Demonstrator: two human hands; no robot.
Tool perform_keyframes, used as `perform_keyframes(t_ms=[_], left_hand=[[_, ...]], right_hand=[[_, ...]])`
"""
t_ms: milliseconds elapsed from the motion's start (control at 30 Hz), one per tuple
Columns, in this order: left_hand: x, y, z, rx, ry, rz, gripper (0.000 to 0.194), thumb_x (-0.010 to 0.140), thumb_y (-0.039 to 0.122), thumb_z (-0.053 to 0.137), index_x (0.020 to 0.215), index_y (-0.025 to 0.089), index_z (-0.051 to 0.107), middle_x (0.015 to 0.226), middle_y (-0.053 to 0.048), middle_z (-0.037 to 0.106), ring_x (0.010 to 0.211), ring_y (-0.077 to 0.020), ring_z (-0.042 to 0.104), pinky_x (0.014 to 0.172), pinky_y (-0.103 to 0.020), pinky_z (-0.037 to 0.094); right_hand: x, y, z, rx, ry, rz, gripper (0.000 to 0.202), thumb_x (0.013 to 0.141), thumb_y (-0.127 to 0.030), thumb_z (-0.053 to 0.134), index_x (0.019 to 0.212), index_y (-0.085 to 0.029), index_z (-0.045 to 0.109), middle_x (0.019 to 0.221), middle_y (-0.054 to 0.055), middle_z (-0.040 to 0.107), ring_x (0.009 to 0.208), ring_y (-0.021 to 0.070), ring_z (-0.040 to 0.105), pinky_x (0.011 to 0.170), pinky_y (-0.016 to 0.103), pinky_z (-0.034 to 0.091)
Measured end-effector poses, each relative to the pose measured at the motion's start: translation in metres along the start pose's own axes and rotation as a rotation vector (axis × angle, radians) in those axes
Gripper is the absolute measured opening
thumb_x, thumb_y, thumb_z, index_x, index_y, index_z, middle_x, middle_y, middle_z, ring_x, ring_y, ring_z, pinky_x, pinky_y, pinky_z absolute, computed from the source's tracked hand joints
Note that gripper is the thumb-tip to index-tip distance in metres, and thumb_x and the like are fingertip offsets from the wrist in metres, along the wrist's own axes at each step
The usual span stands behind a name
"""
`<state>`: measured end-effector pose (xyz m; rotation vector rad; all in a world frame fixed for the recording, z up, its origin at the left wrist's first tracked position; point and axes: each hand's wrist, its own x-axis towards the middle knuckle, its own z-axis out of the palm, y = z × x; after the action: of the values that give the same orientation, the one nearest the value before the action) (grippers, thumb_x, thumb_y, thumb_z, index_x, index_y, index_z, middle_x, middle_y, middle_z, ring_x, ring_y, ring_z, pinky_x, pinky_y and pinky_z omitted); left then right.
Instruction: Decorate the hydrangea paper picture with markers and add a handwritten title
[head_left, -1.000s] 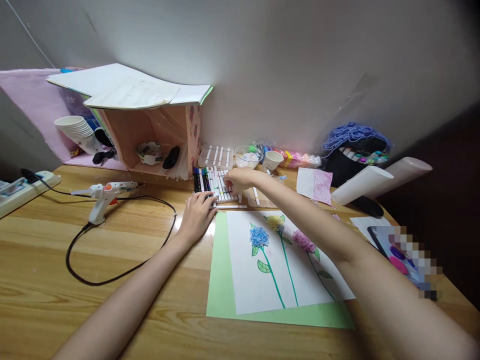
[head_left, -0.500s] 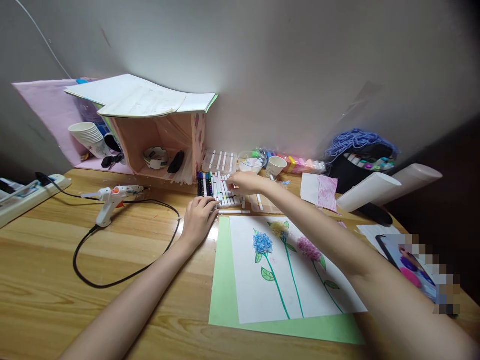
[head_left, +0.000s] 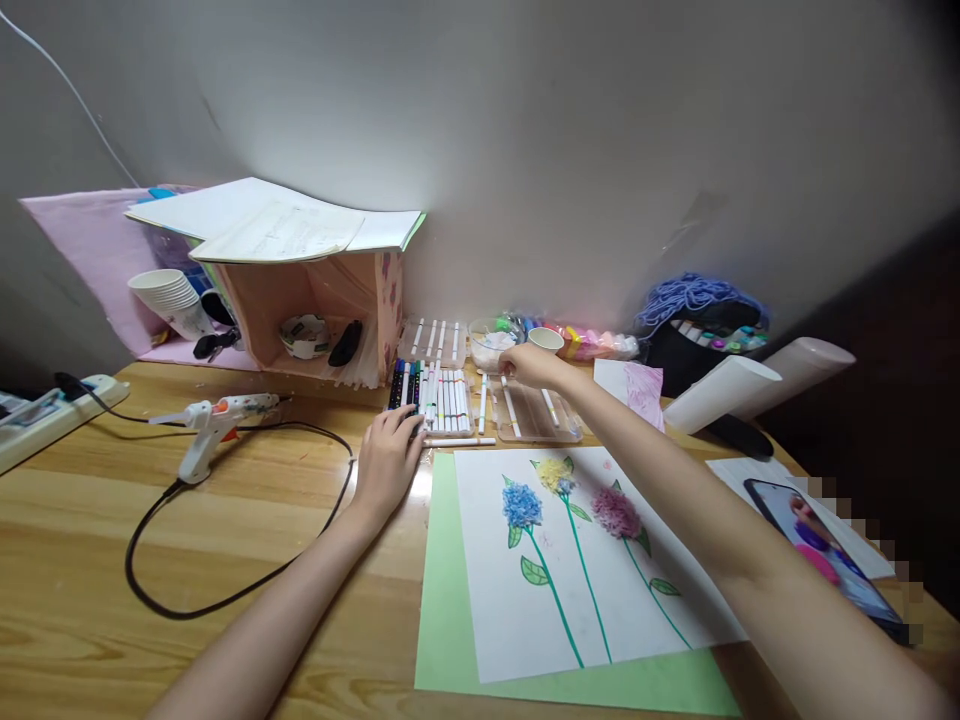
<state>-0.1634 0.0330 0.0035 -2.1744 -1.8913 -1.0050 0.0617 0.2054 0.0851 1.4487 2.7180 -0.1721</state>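
Observation:
My left hand (head_left: pixel 390 452) rests palm down on the wood, its spread fingertips at the near edge of a packed row of white-barrelled markers (head_left: pixel 448 400). Another marker (head_left: pixel 469 441) lies crosswise just right of those fingers. My right hand (head_left: pixel 534 366) reaches over a clear plastic tray (head_left: pixel 538 436), fingers pinched at the upper end of a white marker (head_left: pixel 511 410). The drawing (head_left: pixel 480 620) under my right arm shows blue, yellow and pink textured flowers with green stems. It lies on a green sheet (head_left: pixel 433 640).
A glue gun (head_left: pixel 210 430) with a looped black cord lies on the left. Behind stands a pink box (head_left: pixel 391 310) topped with paper. A paper cup (head_left: pixel 546 341) and a clear bowl (head_left: pixel 487 345) are near the wall. A phone (head_left: pixel 825 555) lies at right.
My right hand has moved right, from the packed markers to the tray. My left hand stays beside the row. The whole view has shifted slightly.

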Motion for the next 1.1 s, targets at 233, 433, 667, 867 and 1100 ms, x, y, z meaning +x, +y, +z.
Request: perform_keyframes(t_ms=[233,433,667,867,1100], left_hand=[[-0.001,-0.003,0.006,0.03,0.026,-0.106,0.044,0.091,0.033,0.045,0.128,0.01,0.044,0.13,-0.021,0.046,0.118,-0.0337,0.044,0.095,-0.051,0.041],[0.001,-0.006,0.009,0.018,-0.018,-0.071,0.044,0.091,0.035,0.043,0.13,0.013,0.042,0.131,-0.018,0.047,0.121,-0.0317,0.044,0.099,-0.051,0.038],[0.0,-0.003,0.009,0.012,-0.096,0.053,0.041,0.09,0.031,0.046,0.127,0.015,0.046,0.134,-0.014,0.049,0.124,-0.0264,0.044,0.105,-0.045,0.036],[-0.002,0.001,0.008,0.027,-0.123,0.102,0.038,0.091,0.027,0.043,0.128,0.017,0.046,0.136,-0.011,0.048,0.126,-0.0238,0.042,0.106,-0.044,0.035],[-0.001,-0.002,0.009,-0.01,-0.088,0.096,0.039,0.091,0.028,0.041,0.128,0.017,0.044,0.137,-0.014,0.046,0.126,-0.0264,0.042,0.104,-0.048,0.035]], right_hand=[[-0.033,0.053,0.018,0.1,0.029,0.202,0.03,0.07,0.001,0.049,0.089,-0.012,0.069,0.091,0.008,0.071,0.081,0.0168,0.063,0.065,0.019,0.04],[-0.057,0.077,0.027,0.177,0.096,0.302,0.032,0.071,0.001,0.046,0.09,-0.011,0.068,0.093,0.009,0.072,0.082,0.0171,0.064,0.065,0.019,0.041],[-0.062,0.057,0.04,0.253,0.144,0.248,0.03,0.076,-0.004,0.042,0.088,-0.014,0.068,0.094,0.007,0.071,0.085,0.0174,0.064,0.071,0.021,0.042],[-0.06,0.014,0.035,0.299,0.241,0.172,0.029,0.08,-0.01,0.041,0.089,-0.019,0.067,0.098,0.003,0.071,0.089,0.0156,0.063,0.075,0.02,0.042],[-0.071,0.059,0.029,0.223,0.323,0.502,0.03,0.084,-0.016,0.038,0.095,-0.013,0.067,0.101,0.013,0.069,0.094,0.0229,0.063,0.072,0.026,0.042]])
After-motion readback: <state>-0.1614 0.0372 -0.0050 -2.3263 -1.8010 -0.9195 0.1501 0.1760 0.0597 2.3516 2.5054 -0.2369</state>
